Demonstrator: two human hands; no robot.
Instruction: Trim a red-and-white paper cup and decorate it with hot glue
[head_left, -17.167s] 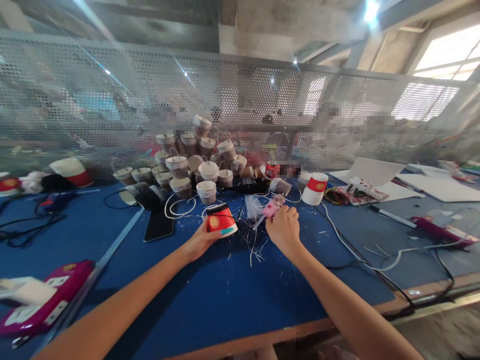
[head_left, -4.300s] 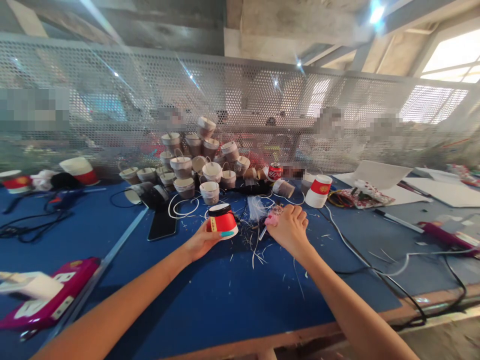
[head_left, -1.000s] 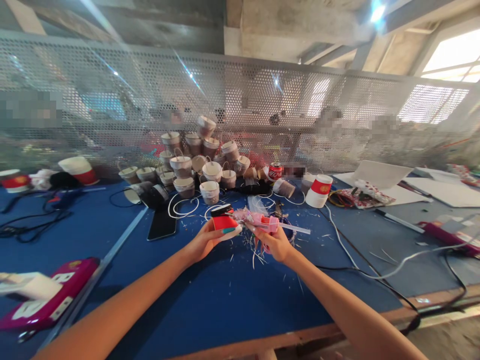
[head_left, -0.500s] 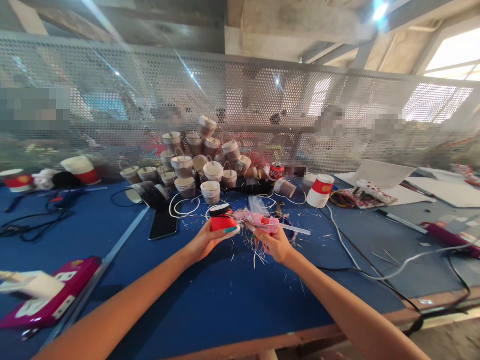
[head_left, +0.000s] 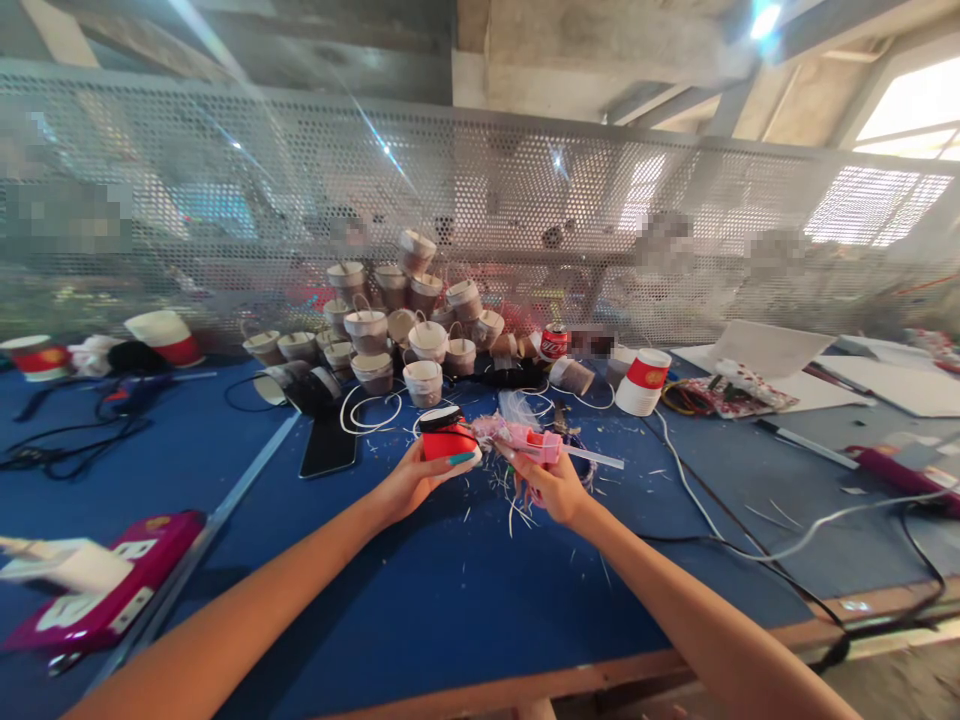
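My left hand is wrapped round a red paper cup with a black band near its white rim. In my right hand is a pink glue gun, a clear glue stick poking out of its back end. The gun's front end points left and comes close to the cup; whether it touches I cannot tell. White scraps of string lie on the blue table beneath both hands.
Small grey buckets with handles are piled at the back against a perforated metal screen. A black phone lies left of my hands. Red-and-white cups, a drink can, white cord and a magenta power strip are also around.
A thin dark strand now shows along the red side of the cup. Both hands keep nearly the same place and their hold on the cup and glue gun.
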